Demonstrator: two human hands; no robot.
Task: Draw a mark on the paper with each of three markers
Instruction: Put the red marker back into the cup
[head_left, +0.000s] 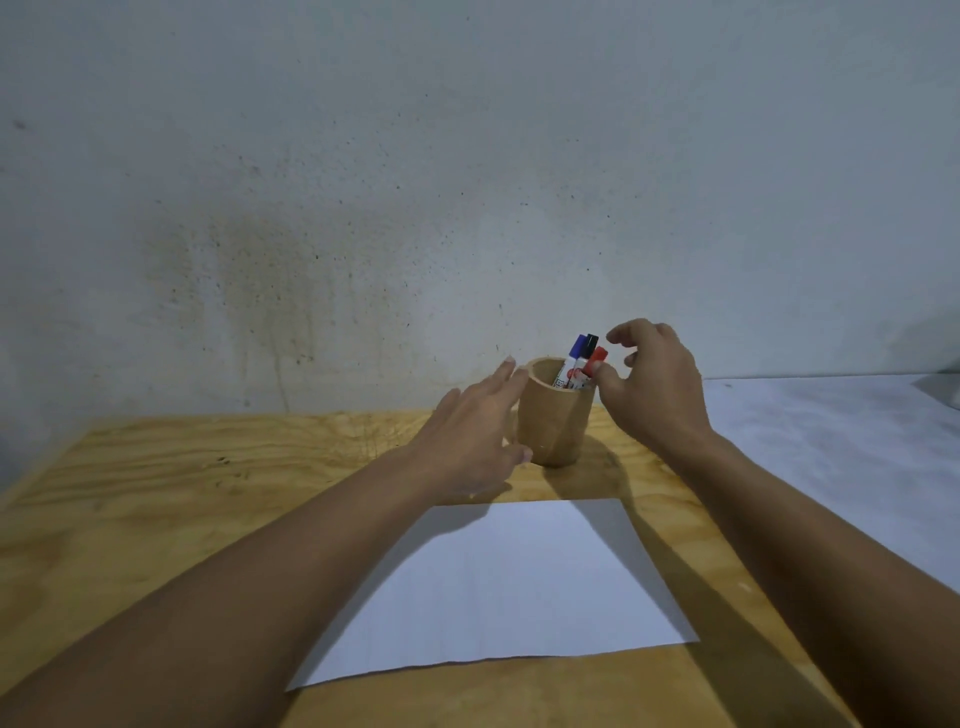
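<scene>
A brown cylindrical holder (556, 421) stands upright on the wooden table (208, 493), beyond a blank white sheet of paper (514, 587). Three markers lean in it: one with a blue cap (576, 347), one with a black cap (590, 343), one with a red cap (598, 358). My left hand (475, 431) lies flat against the holder's left side, fingers extended. My right hand (654, 384) hovers at the holder's right rim, fingers curled and apart, thumb tip touching the red-capped marker. Neither hand grips anything.
A stained pale wall (415, 182) rises right behind the holder. A white surface (831, 457) adjoins the wooden table on the right. Both forearms cross the table on either side of the paper.
</scene>
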